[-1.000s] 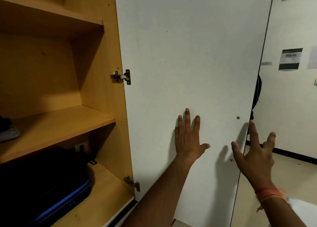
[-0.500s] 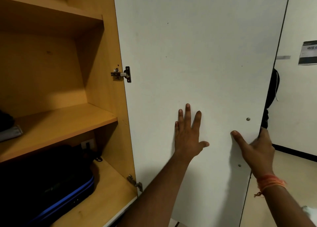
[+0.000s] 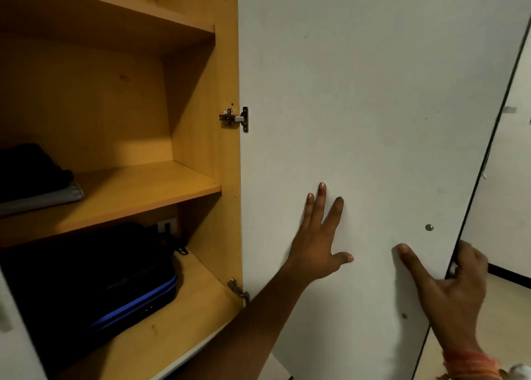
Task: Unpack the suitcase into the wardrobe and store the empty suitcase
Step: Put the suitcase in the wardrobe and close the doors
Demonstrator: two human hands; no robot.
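An orange-brown wooden wardrobe (image 3: 201, 106) stands open on the left of the scene, with its plain white wardrobe door (image 3: 359, 92) swung out on the right and the inner face turned toward the person. The left hand (image 3: 319, 244) lies flat against that inner face, fingers straight and spread, palm pressed to the panel. To its right, the right hand (image 3: 457, 290) grips the door's free edge: the thumb stretches across the white face while the other fingers curl round the dark edge to the far side. A band of orange thread (image 3: 471, 365) circles the right wrist.

The black soft-sided suitcase with blue trim (image 3: 94, 279) lies flat in the bottom compartment, pushed toward the left and back, under the middle shelf. On that shelf, at the far left, a folded black garment (image 3: 28, 167) rests on a folded grey garment (image 3: 43, 200). Two metal hinges join door and side wall, an upper hinge (image 3: 235, 118) and a lower hinge (image 3: 238, 289). A white wall socket (image 3: 167, 225) shows just behind the suitcase.
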